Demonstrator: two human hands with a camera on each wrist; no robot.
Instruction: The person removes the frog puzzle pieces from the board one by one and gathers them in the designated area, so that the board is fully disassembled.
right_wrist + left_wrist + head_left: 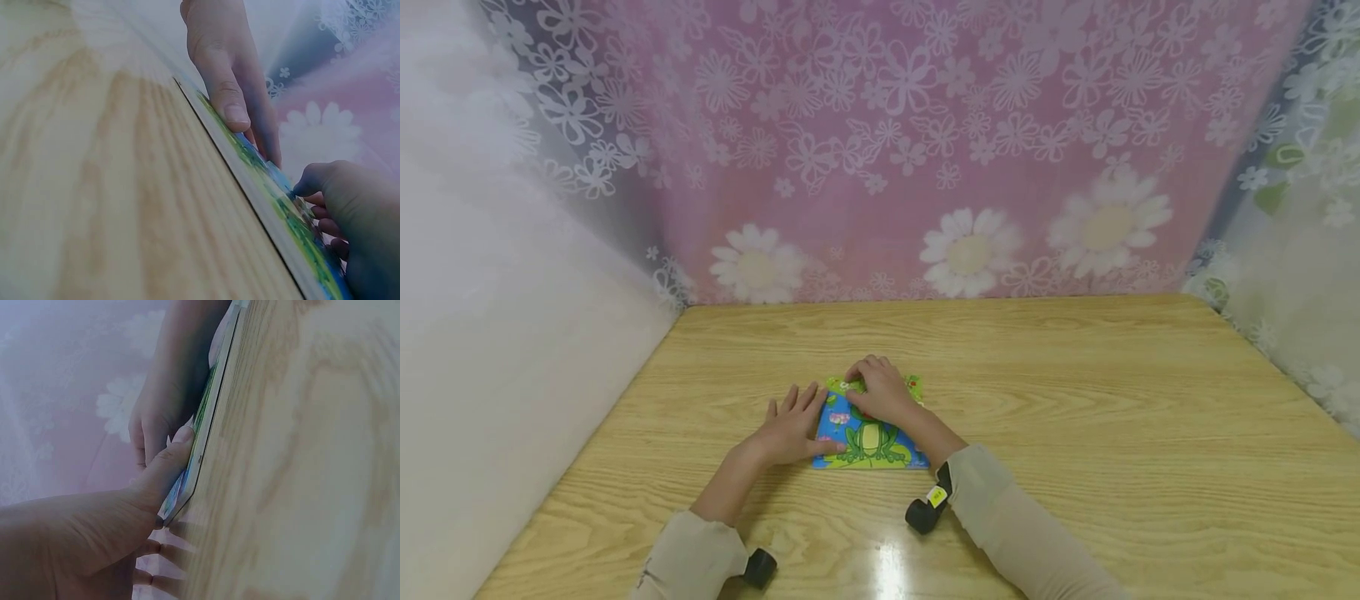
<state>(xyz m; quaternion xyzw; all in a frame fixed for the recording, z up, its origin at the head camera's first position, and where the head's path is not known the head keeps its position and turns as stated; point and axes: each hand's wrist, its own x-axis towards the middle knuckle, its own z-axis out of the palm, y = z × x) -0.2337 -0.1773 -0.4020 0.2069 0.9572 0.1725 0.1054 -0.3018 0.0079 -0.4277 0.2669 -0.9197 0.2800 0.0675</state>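
A thin frog picture puzzle (871,437) in a flat board lies on the table, its green frog facing the near side. My left hand (790,433) rests at the board's left edge, with the thumb over the lower left of the picture and the other fingers spread beyond the side. Over the upper part, my right hand (883,392) has its fingers and thumb curled at a puzzle piece (279,177), which stands slightly raised in the right wrist view. Most of that piece is hidden by the hand. The left thumb (181,434) presses on the board near its edge.
The wooden table (1075,417) extends around the board on all sides. A pink flowered curtain (865,167) hangs along the back edge, with a white wall (512,292) at the left. Each wrist wears a black camera (921,517).
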